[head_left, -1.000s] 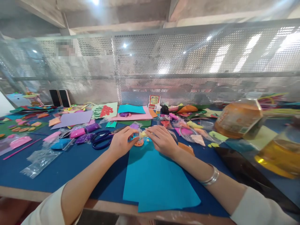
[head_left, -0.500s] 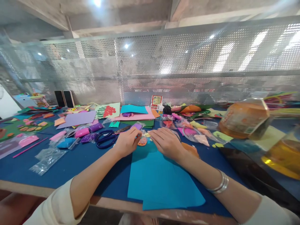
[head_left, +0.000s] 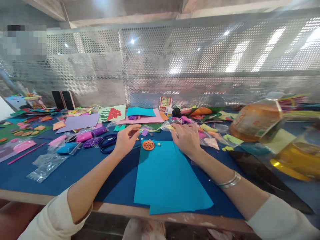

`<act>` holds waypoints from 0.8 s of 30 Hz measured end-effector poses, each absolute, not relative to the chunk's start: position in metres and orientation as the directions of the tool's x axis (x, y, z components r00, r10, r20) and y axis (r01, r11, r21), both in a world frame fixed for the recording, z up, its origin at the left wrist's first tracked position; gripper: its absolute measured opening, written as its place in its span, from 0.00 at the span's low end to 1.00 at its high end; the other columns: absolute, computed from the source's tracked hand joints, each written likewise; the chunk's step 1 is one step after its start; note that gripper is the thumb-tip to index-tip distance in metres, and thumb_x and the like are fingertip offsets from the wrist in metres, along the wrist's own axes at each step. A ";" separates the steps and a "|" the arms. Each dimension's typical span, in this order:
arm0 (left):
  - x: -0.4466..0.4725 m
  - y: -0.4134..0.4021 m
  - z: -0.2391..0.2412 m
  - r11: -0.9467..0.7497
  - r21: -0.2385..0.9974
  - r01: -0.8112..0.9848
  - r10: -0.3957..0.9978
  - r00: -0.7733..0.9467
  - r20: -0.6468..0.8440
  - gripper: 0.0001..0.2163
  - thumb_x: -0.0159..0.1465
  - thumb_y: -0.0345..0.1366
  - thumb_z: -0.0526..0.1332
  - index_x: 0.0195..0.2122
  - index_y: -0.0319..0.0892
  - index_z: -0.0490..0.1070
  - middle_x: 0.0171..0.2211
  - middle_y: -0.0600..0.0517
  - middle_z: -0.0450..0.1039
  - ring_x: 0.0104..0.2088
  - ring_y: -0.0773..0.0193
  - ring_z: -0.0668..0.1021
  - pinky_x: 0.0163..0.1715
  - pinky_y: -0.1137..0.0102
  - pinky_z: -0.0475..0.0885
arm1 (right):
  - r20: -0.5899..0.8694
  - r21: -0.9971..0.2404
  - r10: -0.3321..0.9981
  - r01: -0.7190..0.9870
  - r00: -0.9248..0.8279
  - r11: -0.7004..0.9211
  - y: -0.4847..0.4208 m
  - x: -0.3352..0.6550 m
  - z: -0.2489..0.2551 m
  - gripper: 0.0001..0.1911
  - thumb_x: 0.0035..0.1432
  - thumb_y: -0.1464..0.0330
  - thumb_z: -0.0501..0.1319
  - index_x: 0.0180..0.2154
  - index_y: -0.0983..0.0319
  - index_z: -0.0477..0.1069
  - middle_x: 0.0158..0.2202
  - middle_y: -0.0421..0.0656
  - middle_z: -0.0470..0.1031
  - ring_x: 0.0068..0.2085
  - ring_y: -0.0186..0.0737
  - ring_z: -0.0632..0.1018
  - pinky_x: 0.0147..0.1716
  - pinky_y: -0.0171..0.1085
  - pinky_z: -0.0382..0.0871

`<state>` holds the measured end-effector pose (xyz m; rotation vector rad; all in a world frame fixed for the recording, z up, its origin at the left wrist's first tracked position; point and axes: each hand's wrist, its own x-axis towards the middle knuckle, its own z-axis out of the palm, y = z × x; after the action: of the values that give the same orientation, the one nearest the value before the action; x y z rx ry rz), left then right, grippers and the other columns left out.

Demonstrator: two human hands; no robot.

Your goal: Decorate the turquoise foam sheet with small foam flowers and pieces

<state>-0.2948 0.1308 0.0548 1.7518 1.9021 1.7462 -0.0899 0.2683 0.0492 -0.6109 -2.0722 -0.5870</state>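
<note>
Hands part over the blue surface [head_left: 75, 173]: left hand [head_left: 126, 140] loosely open and empty, right hand [head_left: 187, 138] flat on plastic bags; the small orange dotted clay disc [head_left: 148, 145] lies between them on turquoise paper [head_left: 165, 176], apparently mid-decoration.

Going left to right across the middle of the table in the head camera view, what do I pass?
Pink stick → blue scissors → left hand → orange disc → right hand → orange bottle.

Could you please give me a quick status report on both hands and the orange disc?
Left hand open, empty, beside scissors. Right hand flat among plastic packets. Orange disc lies free on teal sheet. Nothing covers it.
</note>
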 end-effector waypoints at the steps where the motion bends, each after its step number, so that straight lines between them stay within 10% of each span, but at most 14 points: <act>1: -0.295 0.131 0.054 -0.264 0.693 0.671 0.703 -0.358 0.614 0.15 0.58 0.41 0.60 0.42 0.38 0.72 0.35 0.47 0.77 0.32 0.62 0.79 0.30 0.70 0.76 | 0.848 0.188 0.158 0.567 -0.506 0.802 0.265 -0.091 0.050 0.09 0.59 0.69 0.54 0.39 0.64 0.70 0.29 0.45 0.78 0.32 0.41 0.75 0.42 0.42 0.56; 8: -0.288 0.130 0.050 -0.299 0.726 0.619 0.812 -0.234 0.534 0.15 0.60 0.45 0.58 0.39 0.39 0.75 0.36 0.47 0.77 0.34 0.60 0.78 0.35 0.69 0.75 | 0.852 0.333 -0.165 0.270 -0.497 0.903 0.232 -0.096 0.059 0.08 0.59 0.73 0.56 0.41 0.64 0.68 0.35 0.43 0.78 0.35 0.36 0.76 0.48 0.42 0.56; 24: -0.283 0.126 0.058 -0.191 0.940 0.282 0.951 -0.183 0.248 0.17 0.48 0.45 0.69 0.31 0.36 0.76 0.29 0.47 0.77 0.29 0.62 0.77 0.33 0.68 0.73 | 0.812 0.320 -0.125 0.256 -0.570 0.912 0.230 -0.095 0.054 0.11 0.59 0.74 0.55 0.43 0.62 0.69 0.40 0.42 0.78 0.40 0.38 0.75 0.49 0.43 0.53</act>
<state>-0.2830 0.1260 0.0583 1.4687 1.4597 1.4080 -0.0954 0.2304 0.0538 -0.0934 -2.1186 -0.5071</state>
